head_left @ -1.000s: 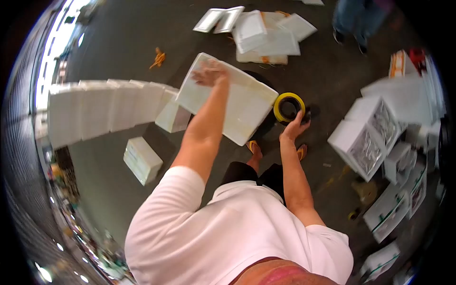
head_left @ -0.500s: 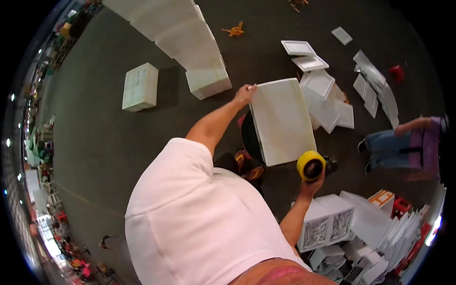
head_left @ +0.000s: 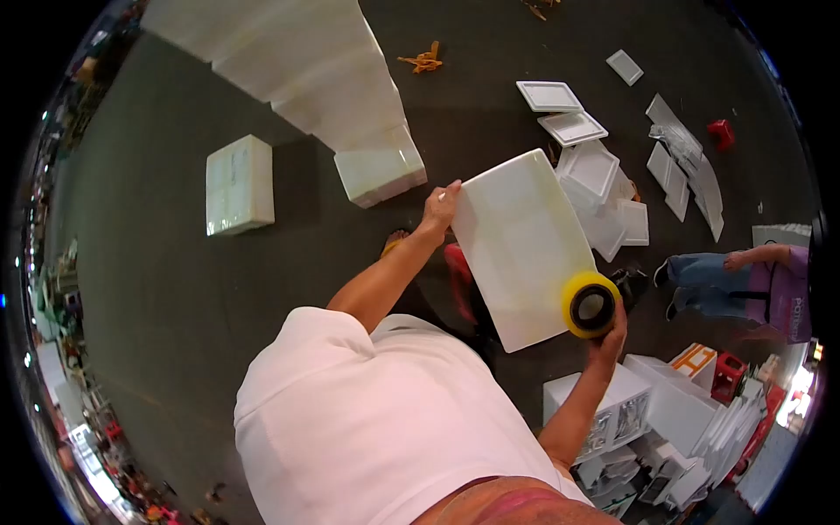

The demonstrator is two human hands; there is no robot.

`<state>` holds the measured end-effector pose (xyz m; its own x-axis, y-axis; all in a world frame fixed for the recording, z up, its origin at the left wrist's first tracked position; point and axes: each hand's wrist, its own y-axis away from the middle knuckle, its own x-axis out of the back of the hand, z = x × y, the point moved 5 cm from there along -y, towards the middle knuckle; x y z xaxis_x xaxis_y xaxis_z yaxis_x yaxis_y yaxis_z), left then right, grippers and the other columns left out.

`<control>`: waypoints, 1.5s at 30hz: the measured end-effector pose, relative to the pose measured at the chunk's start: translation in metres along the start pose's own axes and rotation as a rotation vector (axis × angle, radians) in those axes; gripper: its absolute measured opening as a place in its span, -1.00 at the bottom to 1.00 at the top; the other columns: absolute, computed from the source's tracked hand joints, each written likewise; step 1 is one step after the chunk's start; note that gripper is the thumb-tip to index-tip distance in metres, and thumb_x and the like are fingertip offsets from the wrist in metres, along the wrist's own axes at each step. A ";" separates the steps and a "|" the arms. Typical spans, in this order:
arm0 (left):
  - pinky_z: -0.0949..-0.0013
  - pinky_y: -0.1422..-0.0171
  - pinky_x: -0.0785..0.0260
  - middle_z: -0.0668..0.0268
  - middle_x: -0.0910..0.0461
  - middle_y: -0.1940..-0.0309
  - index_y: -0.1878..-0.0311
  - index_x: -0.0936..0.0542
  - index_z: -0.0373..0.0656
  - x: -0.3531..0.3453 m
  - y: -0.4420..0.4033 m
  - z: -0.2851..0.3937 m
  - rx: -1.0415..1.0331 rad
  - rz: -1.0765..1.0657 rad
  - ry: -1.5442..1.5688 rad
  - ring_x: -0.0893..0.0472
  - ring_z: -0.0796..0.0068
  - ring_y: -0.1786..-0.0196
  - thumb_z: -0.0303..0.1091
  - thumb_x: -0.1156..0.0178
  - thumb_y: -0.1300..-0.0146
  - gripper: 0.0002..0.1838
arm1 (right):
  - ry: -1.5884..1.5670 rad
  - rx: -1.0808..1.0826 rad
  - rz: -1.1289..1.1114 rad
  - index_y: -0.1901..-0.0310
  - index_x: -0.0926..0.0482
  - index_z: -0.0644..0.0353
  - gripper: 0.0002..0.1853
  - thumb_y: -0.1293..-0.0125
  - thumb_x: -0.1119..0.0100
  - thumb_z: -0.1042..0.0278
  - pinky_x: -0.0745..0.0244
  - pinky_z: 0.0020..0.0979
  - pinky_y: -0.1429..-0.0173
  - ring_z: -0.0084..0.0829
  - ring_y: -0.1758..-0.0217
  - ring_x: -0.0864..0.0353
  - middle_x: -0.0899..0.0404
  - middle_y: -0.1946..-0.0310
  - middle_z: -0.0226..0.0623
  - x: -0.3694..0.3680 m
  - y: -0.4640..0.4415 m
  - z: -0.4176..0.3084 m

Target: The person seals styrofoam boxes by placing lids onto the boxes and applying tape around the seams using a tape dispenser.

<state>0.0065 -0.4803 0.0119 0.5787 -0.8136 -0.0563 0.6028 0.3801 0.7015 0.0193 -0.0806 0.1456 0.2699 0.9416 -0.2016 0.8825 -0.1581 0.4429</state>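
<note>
A white foam box (head_left: 525,249) is tilted in front of me, its broad flat face toward the camera. My left hand (head_left: 441,208) grips its upper left corner, fingers wrapped over the edge. At its lower right, my right hand (head_left: 610,331) is closed on a tape dispenser with a yellow roll of tape (head_left: 591,304), which lies over the box's right edge. The dispenser's dark part (head_left: 630,284) shows just beyond the roll. Something red (head_left: 458,278) and a dark shape are partly hidden behind the box's left side.
A row of white foam boxes (head_left: 324,96) runs to the upper left, with a single box (head_left: 241,185) beside it. Foam lids (head_left: 588,171) lie beyond my box. A person in purple (head_left: 770,289) stands at right. Open foam boxes (head_left: 626,411) sit at lower right.
The foam box has swung to a more slanted angle, with my left hand still at its corner. My right hand and the tape have shifted slightly right. Earlier, my left hand was spread over the box.
</note>
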 end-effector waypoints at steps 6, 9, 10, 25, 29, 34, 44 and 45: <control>0.45 0.31 -0.39 0.38 -0.54 0.48 0.23 -0.62 -0.24 0.091 -0.148 0.119 -0.488 -0.085 -0.148 -0.48 0.59 0.37 0.30 -0.23 -0.25 -0.36 | -0.285 -0.109 0.131 -0.22 -0.48 0.24 -0.54 -0.48 0.01 0.07 -0.52 -0.17 -0.28 -0.24 -0.21 -0.57 -0.58 -0.13 -0.20 -0.167 0.010 0.091; 0.41 0.28 -0.44 0.26 -0.63 0.37 0.11 -0.64 -0.20 0.123 -0.219 0.159 -0.356 -0.161 -0.389 -0.59 0.48 0.31 0.41 -0.20 -0.18 -0.27 | -0.459 -0.279 0.137 -0.20 -0.51 0.17 -0.58 -0.47 0.01 0.09 -0.54 -0.16 -0.25 -0.25 -0.20 -0.58 -0.60 -0.11 -0.27 -0.233 0.007 0.173; 0.36 0.27 -0.47 0.19 -0.68 0.28 0.03 -0.64 -0.17 0.128 -0.235 0.167 -0.241 -0.167 -0.562 -0.65 0.40 0.27 0.46 -0.19 -0.14 -0.22 | -0.511 -0.354 0.159 -0.19 -0.52 0.16 -0.58 -0.47 0.00 0.08 -0.55 -0.14 -0.23 -0.25 -0.20 -0.58 -0.61 -0.11 -0.26 -0.246 0.006 0.208; -0.15 -0.43 -0.20 -0.12 -0.04 -0.51 -0.55 -0.05 -0.01 0.174 -0.409 0.071 -0.825 -0.276 -1.897 -0.08 -0.17 -0.53 0.22 -0.20 -0.25 -0.06 | -0.510 -0.802 0.013 -0.18 -0.52 0.07 -0.59 -0.48 -0.02 0.01 -0.49 -0.20 -0.24 -0.33 -0.15 -0.56 -0.59 -0.08 -0.34 -0.409 -0.061 0.504; -0.19 -0.53 0.02 -0.10 -0.04 -0.52 -0.54 -0.13 0.00 0.214 -0.379 0.046 -0.981 -0.247 -1.574 0.00 -0.22 -0.55 0.05 -0.25 -0.24 -0.13 | -0.309 -0.571 0.021 -0.12 -0.56 0.32 -0.49 -0.35 -0.23 0.03 -0.44 -0.31 -0.23 -0.37 -0.12 -0.55 -0.59 -0.05 -0.26 -0.366 -0.132 0.454; 0.00 -0.47 -0.12 -0.21 -0.36 -0.29 -0.29 -0.35 -0.44 0.330 -0.326 0.046 -0.507 0.523 -0.817 -0.34 -0.15 -0.36 -0.12 -0.35 -0.20 -0.26 | 0.058 -0.283 0.029 -0.33 -0.30 0.46 -0.19 -0.25 -0.30 -0.03 -0.15 -0.34 -0.44 -0.29 -0.36 -0.33 -0.40 -0.30 -0.10 -0.380 -0.255 0.414; 0.21 0.00 -0.58 0.07 -0.66 0.11 -0.07 -0.61 -0.34 0.355 -0.318 -0.049 0.111 -0.129 -0.559 -0.67 0.25 0.15 -0.23 -0.02 -0.43 -0.62 | 0.551 -0.164 -0.105 -0.11 -0.54 0.26 -0.40 -0.16 -0.37 -0.02 -0.55 -0.27 -0.01 -0.33 0.09 -0.60 -0.65 0.10 -0.13 -0.405 -0.202 0.388; 0.16 -0.08 -0.56 -0.01 -0.61 0.00 -0.16 -0.54 -0.38 0.354 -0.311 -0.048 0.214 -0.081 -0.404 -0.64 0.21 0.05 -0.14 -0.06 -0.42 -0.53 | 0.697 -0.133 0.022 -0.13 -0.48 0.35 -0.31 -0.13 -0.41 -0.03 -0.52 -0.25 -0.06 -0.32 0.07 -0.56 -0.62 0.07 -0.11 -0.388 -0.175 0.393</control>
<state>0.0500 -0.8651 -0.2599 0.2482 -0.9594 0.1341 0.4855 0.2429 0.8398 -0.0883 -0.5356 -0.1972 -0.0609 0.9168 0.3948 0.8131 -0.1838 0.5523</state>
